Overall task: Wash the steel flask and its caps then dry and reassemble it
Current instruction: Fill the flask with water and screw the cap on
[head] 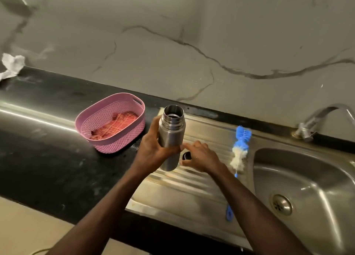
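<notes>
Cap (186, 156) half-hidden under right hand (199, 156)

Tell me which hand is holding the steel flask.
The left hand grips the open steel flask; the right hand is down at a small dark cap.

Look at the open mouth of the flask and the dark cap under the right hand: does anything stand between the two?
Nothing visible does. The left hand grips the flask upright, its mouth open and uncovered. The right hand rests on the dark cap on the draining board, right beside the flask's base. The bottle brush lies off to the right.
</notes>
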